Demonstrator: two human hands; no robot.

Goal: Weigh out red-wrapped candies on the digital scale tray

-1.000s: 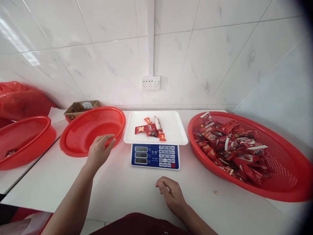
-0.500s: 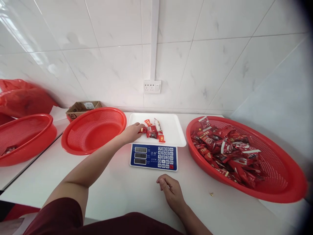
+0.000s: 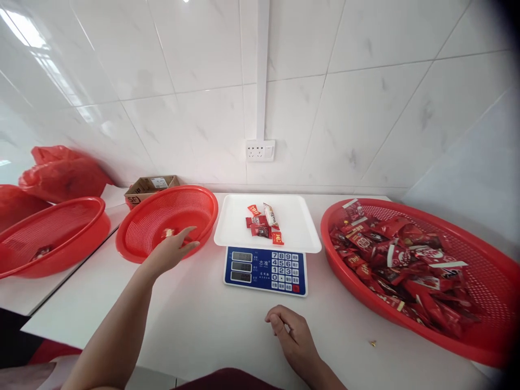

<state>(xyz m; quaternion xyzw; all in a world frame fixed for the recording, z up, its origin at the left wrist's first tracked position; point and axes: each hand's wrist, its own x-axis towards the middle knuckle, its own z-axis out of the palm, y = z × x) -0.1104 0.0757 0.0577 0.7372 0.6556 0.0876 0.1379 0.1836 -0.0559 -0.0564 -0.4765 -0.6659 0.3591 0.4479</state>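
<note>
My left hand [image 3: 170, 252] reaches over the near rim of the middle red mesh basket [image 3: 148, 238], fingers spread and holding nothing. A small red sweet packet [image 3: 167, 233] is just past its fingertips, inside the basket. My right hand [image 3: 294, 336] rests on the white table in front of the scale, fingers loosely curled with nothing visible in them. The blue-faced electronic scale [image 3: 266, 268] carries a white tray [image 3: 300, 230] with several red sweet packets [image 3: 262, 222] on it.
A wide red basket [image 3: 479, 346] heaped with red packets fills the right side. Another red basket [image 3: 49, 233] sits on the left table, with red plastic bags [image 3: 60, 176] behind it. A cardboard box [image 3: 148, 185] stands by the wall. A wall socket [image 3: 260, 150] is above the scale.
My left hand reached to the tray, took the leftmost red packet, swung back to the middle basket and let it go. My right hand stayed where it was.
</note>
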